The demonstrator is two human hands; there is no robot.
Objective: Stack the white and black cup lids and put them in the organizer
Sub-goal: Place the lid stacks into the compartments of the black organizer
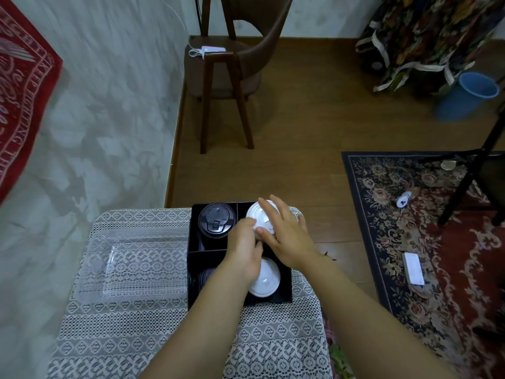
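A: White lace-cloth table (136,337) nearest cam, both forearms over it. Status?

B: Nearly done imo. Black square 4-bay organizer (273,299) at far edge. Glossy black domed plastic lids (216,220) stacked in far-left bay, near white plastic lid stack (263,283) in near-right bay. Near-left bay looks dark-filled, arm hides most.

A: Hands?

B: Right hand (287,236) grips far white lid stack (254,214) from above, at far-right bay; can't tell if seated. Left hand (246,242) at its rim; grip vs touch, can't tell. Left to do: seat, let go. Thin slick plastic, nests well.
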